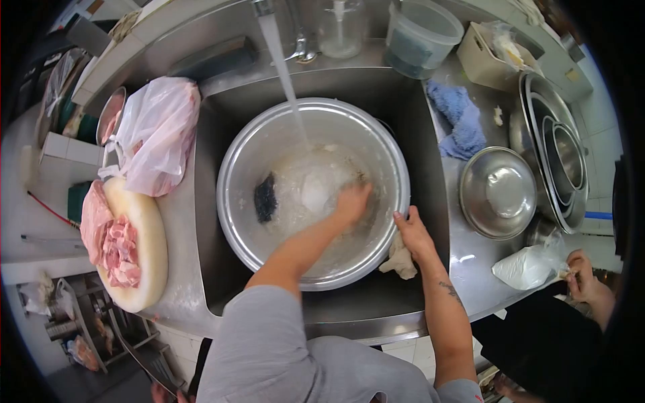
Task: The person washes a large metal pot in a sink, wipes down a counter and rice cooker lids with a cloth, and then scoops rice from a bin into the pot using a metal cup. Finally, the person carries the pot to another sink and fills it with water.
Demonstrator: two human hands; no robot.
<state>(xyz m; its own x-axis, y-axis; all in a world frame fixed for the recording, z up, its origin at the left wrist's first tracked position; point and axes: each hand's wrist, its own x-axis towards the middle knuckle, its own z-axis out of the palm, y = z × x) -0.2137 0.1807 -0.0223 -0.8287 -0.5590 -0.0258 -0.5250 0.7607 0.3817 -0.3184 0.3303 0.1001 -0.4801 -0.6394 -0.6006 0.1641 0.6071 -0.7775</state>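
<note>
A large metal pot [228,195] stands in the sink [208,269], with water from the tap [263,8] running into it. Cloudy water and a dark object [266,197] are inside. My left hand [354,201] is down in the pot near its right wall; its fingers are blurred, so whether they hold anything is unclear. At the lower right, my right hand [414,234] grips the pot's rim. A beige cloth [401,258] hangs beside the pot, just below that hand.
Left counter: raw meat [121,248] on a round white board [153,258], and a plastic bag [161,134]. Right counter: blue cloth [460,121], metal bowl [498,193], stacked basins [531,141]. A clear bucket [420,40] stands behind. Another person's hand [583,277] holds a white bag [527,267].
</note>
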